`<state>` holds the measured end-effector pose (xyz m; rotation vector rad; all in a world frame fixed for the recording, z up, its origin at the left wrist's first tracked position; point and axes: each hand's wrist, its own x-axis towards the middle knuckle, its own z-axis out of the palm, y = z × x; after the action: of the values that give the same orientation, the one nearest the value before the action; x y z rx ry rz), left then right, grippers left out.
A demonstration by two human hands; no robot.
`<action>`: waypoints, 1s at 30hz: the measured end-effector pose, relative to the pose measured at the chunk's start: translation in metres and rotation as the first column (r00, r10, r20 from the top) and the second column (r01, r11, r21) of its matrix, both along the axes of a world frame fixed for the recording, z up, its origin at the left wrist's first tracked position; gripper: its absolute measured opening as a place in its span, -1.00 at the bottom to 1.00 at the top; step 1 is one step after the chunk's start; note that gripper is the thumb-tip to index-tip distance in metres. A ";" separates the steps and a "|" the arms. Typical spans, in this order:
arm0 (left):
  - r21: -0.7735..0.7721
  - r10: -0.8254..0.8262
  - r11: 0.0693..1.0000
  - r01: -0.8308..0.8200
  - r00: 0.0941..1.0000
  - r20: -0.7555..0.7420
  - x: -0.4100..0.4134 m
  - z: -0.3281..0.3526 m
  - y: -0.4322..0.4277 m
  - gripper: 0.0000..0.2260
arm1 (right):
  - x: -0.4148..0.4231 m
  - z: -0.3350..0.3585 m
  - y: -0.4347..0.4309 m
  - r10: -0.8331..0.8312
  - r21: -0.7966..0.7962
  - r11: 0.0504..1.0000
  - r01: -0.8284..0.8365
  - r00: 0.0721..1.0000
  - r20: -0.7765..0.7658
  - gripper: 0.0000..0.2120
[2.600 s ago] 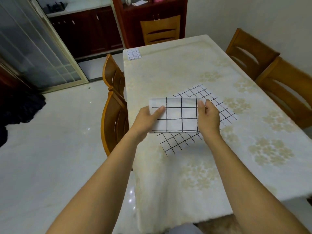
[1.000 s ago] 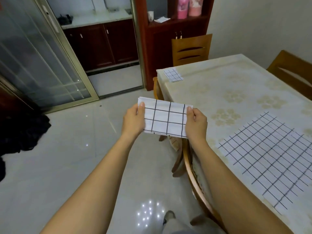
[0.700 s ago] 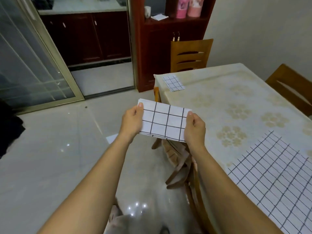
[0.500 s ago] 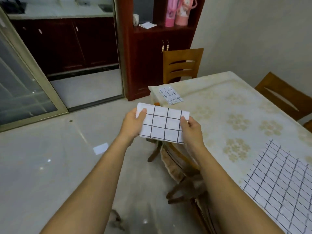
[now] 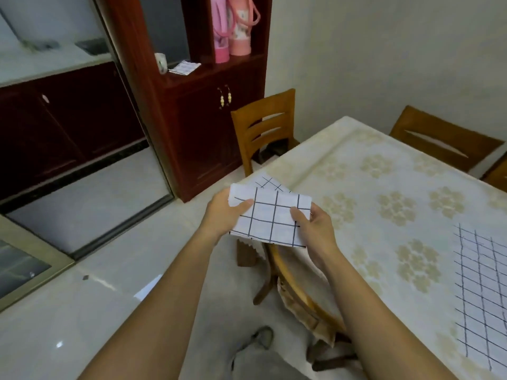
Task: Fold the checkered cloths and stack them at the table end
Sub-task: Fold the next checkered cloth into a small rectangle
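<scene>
A folded white cloth with black checks (image 5: 271, 216) is held flat in the air by both hands, just above the table's far left corner. My left hand (image 5: 223, 215) grips its left edge and my right hand (image 5: 315, 231) grips its right edge. Under it, partly hidden, lies another folded checkered cloth (image 5: 267, 183) on the table corner. An unfolded checkered cloth (image 5: 482, 292) lies spread on the table at the right edge of the view.
The table (image 5: 384, 193) has a cream flowered cover. Wooden chairs stand at its far end (image 5: 263, 130), at its left side below my arms (image 5: 296, 294) and on the right (image 5: 444, 138). A dark red cabinet (image 5: 197, 111) stands behind.
I have carried the folded cloth from the middle of the table along its left side to the far corner, and it now hovers over the cloth lying there.
</scene>
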<state>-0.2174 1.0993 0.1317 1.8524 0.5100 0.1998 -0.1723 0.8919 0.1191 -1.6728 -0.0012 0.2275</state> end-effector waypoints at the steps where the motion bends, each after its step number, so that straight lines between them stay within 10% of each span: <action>1: 0.014 0.007 1.000 -0.008 1.000 0.003 0.016 -0.002 0.006 -0.69 | 0.013 -0.002 0.005 -0.015 0.015 1.000 0.015 1.000 -0.016 -0.84; 11: 0.242 -0.096 0.961 0.133 0.983 -0.159 0.155 -0.023 0.056 -0.54 | 0.134 -0.047 0.038 -0.149 -0.207 0.970 0.125 0.983 -0.106 -0.87; 30: 0.074 -0.540 0.790 0.609 0.747 -0.387 0.314 -0.143 0.103 -0.75 | 0.207 -0.134 0.079 -0.469 -0.584 0.777 0.235 0.836 -0.287 -0.76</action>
<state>0.0969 1.2024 -0.0112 2.1639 0.1237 -0.5316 0.0350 0.9708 -0.0150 -2.0994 0.7764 0.3080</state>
